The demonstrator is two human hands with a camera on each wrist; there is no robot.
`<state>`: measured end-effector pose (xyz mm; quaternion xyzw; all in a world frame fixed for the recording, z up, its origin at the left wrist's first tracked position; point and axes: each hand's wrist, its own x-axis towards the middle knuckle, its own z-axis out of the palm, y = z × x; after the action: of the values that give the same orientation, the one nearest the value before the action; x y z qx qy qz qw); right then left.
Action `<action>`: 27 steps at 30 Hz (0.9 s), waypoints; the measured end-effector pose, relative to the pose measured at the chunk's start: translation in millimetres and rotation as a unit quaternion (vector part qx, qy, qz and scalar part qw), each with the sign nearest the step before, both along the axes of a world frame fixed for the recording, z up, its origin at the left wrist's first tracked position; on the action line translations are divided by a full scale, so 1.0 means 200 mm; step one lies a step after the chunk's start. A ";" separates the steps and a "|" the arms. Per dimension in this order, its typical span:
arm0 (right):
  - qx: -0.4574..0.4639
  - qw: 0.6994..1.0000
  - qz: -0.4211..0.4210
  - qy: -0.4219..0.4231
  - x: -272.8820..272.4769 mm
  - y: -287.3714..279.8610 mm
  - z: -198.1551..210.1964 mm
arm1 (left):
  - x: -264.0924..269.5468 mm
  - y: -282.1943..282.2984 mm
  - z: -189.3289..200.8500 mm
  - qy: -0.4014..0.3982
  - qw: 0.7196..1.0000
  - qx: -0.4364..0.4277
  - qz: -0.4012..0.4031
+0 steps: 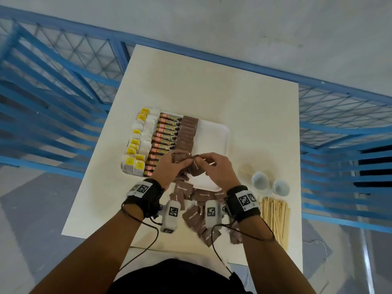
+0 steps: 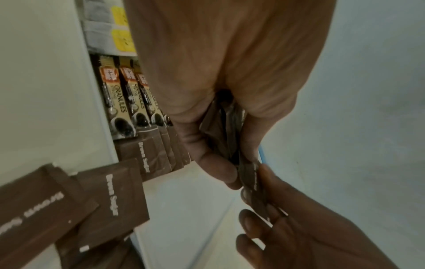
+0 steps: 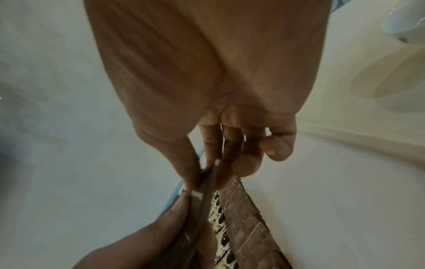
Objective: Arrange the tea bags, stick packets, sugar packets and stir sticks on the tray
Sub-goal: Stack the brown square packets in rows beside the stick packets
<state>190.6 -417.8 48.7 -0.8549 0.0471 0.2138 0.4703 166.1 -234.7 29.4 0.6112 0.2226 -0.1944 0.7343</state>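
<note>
Both hands meet over the near edge of the tray point(image 1: 224, 132). Left hand point(image 1: 169, 168) is curled round a small stack of sugar packets point(image 1: 180, 158); the left wrist view shows thumb and fingers clamped on the stack edge-on. Right hand point(image 1: 216, 168) pinches one packet point(image 1: 196, 168) between thumb and forefinger, its other fingers loosely bent; that packet touches the left hand's stack. Can't tell whether the left fingers also grip it.

Tray, left to right: tea bags point(image 1: 137, 143) with yellow tags in a column, stick packets point(image 1: 165, 136) in a column just beside them, then a row of brown sugar packets point(image 1: 187, 132) overlapping down the tray. Right part of the tray is bare white.

Loose packets point(image 1: 197, 211) lie in a scattered pile on the table point(image 1: 254, 115) near the tray's front edge, between the wrists. Stir sticks point(image 1: 275, 219) sit in a bundle on the table to the right, off the tray. Two white bulbs point(image 1: 269, 183) lie just beyond the sticks.

Blue mesh racks point(image 1: 53, 81) flank the table.
</note>
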 end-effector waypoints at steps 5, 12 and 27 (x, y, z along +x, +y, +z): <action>0.016 0.998 -0.055 -0.009 0.07 0.06 0.02 | 0.03 0.05 0.02 -0.008 0.999 0.000 -0.043; 0.133 0.975 -0.163 0.063 0.05 0.11 0.02 | 0.05 0.09 0.00 0.002 1.000 -0.005 -0.030; 0.169 0.971 -0.131 0.107 0.07 0.09 -0.01 | 0.14 0.16 -0.03 0.028 0.999 0.004 0.018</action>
<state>205.2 -399.0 45.8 -0.7213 0.1723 0.2453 0.6244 193.2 -203.5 23.3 0.6044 0.2545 -0.1970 0.7288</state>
